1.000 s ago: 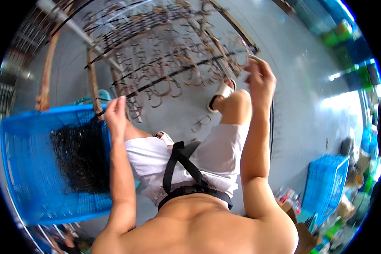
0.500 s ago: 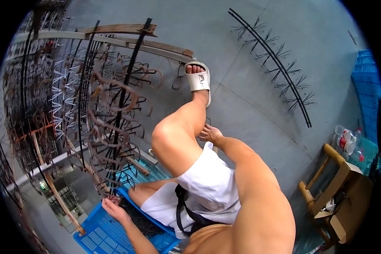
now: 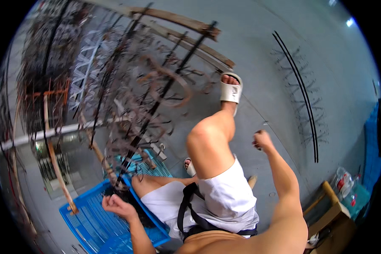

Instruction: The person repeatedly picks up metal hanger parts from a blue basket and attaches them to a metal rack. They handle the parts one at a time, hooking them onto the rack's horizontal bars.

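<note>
My left hand (image 3: 117, 206) is over a blue plastic basket (image 3: 86, 211), its fingers curled together; whatever they may hold is too small to make out. A heap of dark thin pieces (image 3: 144, 220) lies in the basket, beside my bent leg. Right above that hand slants a black rod (image 3: 173, 82) with brown curved pieces (image 3: 180, 91) hanging along it, shaped like eyeglass frames. Out to the right, above the grey floor, my right hand (image 3: 263, 140) is closed. A small dark bit shows at its fingers, but its kind is unclear.
A rack with wooden bars (image 3: 178, 21) and several loaded rods fills the left. On the floor lies a pair of black rods (image 3: 298, 84) with wire prongs. A teal crate (image 3: 156, 165) stands by my leg. At right are plastic bottles (image 3: 343, 182), a cardboard box (image 3: 332, 224) and blue crates (image 3: 371, 148).
The view has swung, shifting the scene. My right hand has gone from beside my raised knee, fingers spread, out to the right and closed. My left hand has come lower, away from the hanging pieces.
</note>
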